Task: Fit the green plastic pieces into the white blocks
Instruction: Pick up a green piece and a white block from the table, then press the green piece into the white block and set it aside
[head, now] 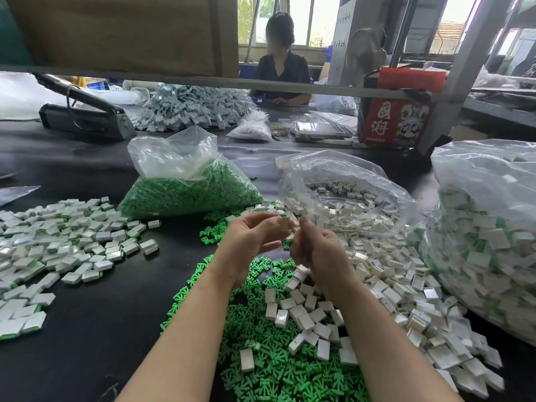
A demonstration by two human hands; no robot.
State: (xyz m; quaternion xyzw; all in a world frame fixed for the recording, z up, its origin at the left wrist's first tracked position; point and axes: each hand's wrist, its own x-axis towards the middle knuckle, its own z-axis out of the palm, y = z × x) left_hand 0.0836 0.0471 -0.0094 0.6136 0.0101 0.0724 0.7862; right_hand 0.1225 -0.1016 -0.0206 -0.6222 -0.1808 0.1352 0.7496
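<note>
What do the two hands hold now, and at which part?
The left hand pinches a white block at its end with the fingertips. The right hand curls round something small and white; the grip point cannot be told.

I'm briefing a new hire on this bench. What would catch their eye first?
Probably the bright heap of green pieces on the black table, under the forearms. Above it, the left hand and right hand meet, fingers curled around a small white block. On the left lies a spread of finished blocks.
</note>
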